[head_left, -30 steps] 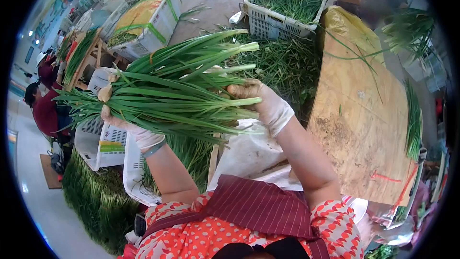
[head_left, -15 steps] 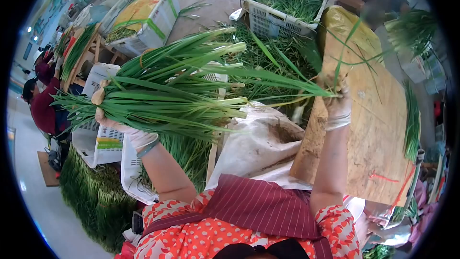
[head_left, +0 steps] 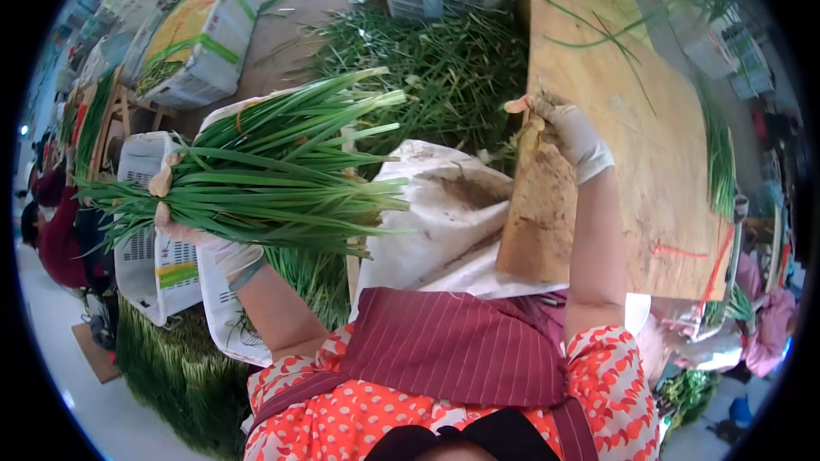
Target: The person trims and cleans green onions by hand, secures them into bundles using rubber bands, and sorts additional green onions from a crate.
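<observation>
Greens (head_left: 282, 192) now in left hand (head_left: 212, 244) alone

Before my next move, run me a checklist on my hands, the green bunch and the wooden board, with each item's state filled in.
1. Left hand gripping the green bunch: ok, its fingers are closed over the leaves.
2. Stalk ends level with one another: not ok, they stick out unevenly.
3. Band round the whole bunch: cannot tell; an orange band shows on the upper leaves only.
4. Right hand apart from the bunch: ok, there is a gap between them.
5. Right hand empty: cannot tell, its fingers are curled.
6. Wooden board clean: not ok, it has dark dirt on it.
</observation>
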Available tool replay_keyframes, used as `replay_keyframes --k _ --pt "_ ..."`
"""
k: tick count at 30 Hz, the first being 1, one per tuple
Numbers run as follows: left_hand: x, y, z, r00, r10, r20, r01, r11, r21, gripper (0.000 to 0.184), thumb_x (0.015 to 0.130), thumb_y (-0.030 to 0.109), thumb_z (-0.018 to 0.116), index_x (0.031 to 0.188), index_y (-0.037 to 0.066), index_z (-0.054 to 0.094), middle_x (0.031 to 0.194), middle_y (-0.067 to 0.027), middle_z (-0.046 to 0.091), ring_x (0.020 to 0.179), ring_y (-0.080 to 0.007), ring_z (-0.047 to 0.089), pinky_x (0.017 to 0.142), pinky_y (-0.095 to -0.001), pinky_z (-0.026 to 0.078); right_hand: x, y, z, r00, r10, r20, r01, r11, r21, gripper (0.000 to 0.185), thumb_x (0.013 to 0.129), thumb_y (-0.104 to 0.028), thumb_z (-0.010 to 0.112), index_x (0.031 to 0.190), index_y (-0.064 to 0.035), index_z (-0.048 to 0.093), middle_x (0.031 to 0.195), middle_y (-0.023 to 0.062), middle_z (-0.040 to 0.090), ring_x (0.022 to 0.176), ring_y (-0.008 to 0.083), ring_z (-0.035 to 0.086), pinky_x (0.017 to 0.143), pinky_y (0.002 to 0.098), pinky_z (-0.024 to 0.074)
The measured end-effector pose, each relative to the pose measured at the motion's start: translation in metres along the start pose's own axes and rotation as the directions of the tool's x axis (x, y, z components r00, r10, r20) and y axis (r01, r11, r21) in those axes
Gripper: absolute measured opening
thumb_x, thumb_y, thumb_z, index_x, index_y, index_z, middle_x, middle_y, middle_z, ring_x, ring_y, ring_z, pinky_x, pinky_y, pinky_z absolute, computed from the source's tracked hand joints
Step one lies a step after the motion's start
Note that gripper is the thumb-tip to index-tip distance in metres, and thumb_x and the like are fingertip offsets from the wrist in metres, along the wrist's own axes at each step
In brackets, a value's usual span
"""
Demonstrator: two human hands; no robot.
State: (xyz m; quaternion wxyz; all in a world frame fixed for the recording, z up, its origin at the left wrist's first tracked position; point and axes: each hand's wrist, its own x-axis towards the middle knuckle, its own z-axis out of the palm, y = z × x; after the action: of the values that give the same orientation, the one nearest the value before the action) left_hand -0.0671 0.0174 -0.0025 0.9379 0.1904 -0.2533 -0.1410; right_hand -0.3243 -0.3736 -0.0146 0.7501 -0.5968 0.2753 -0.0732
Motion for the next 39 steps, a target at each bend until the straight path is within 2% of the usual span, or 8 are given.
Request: replay_keyframes --k 9,12,14,15,21,28,30,39 --pt "-0.003 -0.019 0.011 0.993 0.055 -0.107 -0.047 0.996 0.079 0.025 0.073 0.024 0.055 0.095 0.013 0.053 0.108 -0.0083 0.052 0.108 -0.0267 0.047 0.091 -0.0478 0.042 0.008 -0.116 0.051 0.903 -0.428 0.021 0.359 0.729 -0.583 0.038 0.086 -0.036 0.058 0.113 -0.0098 0.06 0.07 -0.0047 0.053 0.055 0.0043 0.043 0.051 0.0182 0.0343" --pt "-0.003 -0.019 0.013 0.997 0.037 -0.069 -0.032 0.997 0.077 0.024 0.075 0.025 0.053 0.096 0.014 0.052 0.11 -0.0078 0.051 0.108 -0.0275 0.048 0.093 -0.0484 0.041 0.035 -0.131 0.061 0.761 -0.648 -0.037 0.643 0.76 -0.094 0.03 0.091 -0.023 0.053 0.115 -0.0049 0.057 0.08 -0.0017 0.057 0.066 0.0042 0.049 0.064 0.0169 0.0423" --pt "-0.003 -0.015 0.012 0.999 0.025 0.039 -0.028 0.998 0.064 0.023 0.077 0.026 0.051 0.096 0.014 0.053 0.113 -0.0083 0.051 0.108 -0.0292 0.048 0.094 -0.0502 0.04 0.053 -0.119 0.061 0.576 -0.793 0.199 0.193 -0.105 -0.976 0.042 0.083 -0.036 0.06 0.115 -0.0081 0.059 0.092 0.0047 0.064 0.086 0.0127 0.059 0.073 0.0242 0.0451" --pt "-0.004 -0.016 0.012 0.999 0.047 0.001 -0.047 0.998 0.039 0.024 0.077 0.028 0.051 0.097 0.015 0.053 0.113 -0.0068 0.051 0.108 -0.0288 0.048 0.093 -0.0499 0.04 0.038 -0.131 0.084 0.855 -0.518 -0.03 -0.119 -0.14 -0.983 0.038 0.082 -0.031 0.062 0.112 -0.007 0.06 0.113 0.0107 0.06 0.111 0.0187 0.052 0.091 0.0303 0.0416" --pt "-0.001 -0.017 0.018 0.996 0.085 0.012 -0.085 0.996 -0.01 0.027 0.078 0.033 0.051 0.098 0.016 0.053 0.11 -0.004 0.052 0.104 -0.0255 0.051 0.087 -0.0458 0.046 0.04 -0.067 0.116 0.894 -0.342 0.291 0.444 0.767 -0.463 0.018 0.083 -0.017 0.063 0.095 -0.0054 0.068 0.104 0.0056 0.063 0.099 0.0171 0.056 0.089 0.0286 0.0431" --pt "0.0 -0.004 0.014 0.951 0.299 -0.074 -0.275 0.934 0.229 0.022 0.073 0.024 0.057 0.092 0.016 0.049 0.1 -0.0025 0.051 0.105 -0.0178 0.048 0.092 -0.043 0.043 0.06 -0.039 0.139 0.761 -0.557 0.331 0.475 0.132 -0.87 0.034 0.081 -0.021 0.066 0.108 -0.0003 0.062 0.108 0.0082 0.062 0.095 0.0139 0.057 0.086 0.0257 0.0442" --pt "-0.004 0.004 0.006 0.938 0.34 -0.072 -0.302 0.899 0.316 0.022 0.073 0.024 0.057 0.092 0.016 0.049 0.098 -0.0024 0.051 0.105 -0.0176 0.048 0.092 -0.0429 0.043 0.07 -0.038 0.142 0.902 -0.172 0.395 0.308 0.899 -0.311 0.041 0.08 -0.022 0.067 0.113 0.0004 0.058 0.11 0.0077 0.061 0.098 0.0137 0.056 0.088 0.0263 0.0433" --pt "-0.002 0.016 -0.003 0.949 0.316 0.008 -0.31 0.927 0.208 0.023 0.074 0.026 0.057 0.093 0.014 0.051 0.102 -0.0038 0.053 0.105 -0.0219 0.049 0.093 -0.0483 0.042 0.059 -0.039 0.172 0.832 -0.159 0.532 0.228 0.971 -0.066 0.027 0.081 -0.011 0.065 0.105 0.0011 0.062 0.094 0.0093 0.066 0.082 0.0124 0.062 0.073 0.0227 0.0493"
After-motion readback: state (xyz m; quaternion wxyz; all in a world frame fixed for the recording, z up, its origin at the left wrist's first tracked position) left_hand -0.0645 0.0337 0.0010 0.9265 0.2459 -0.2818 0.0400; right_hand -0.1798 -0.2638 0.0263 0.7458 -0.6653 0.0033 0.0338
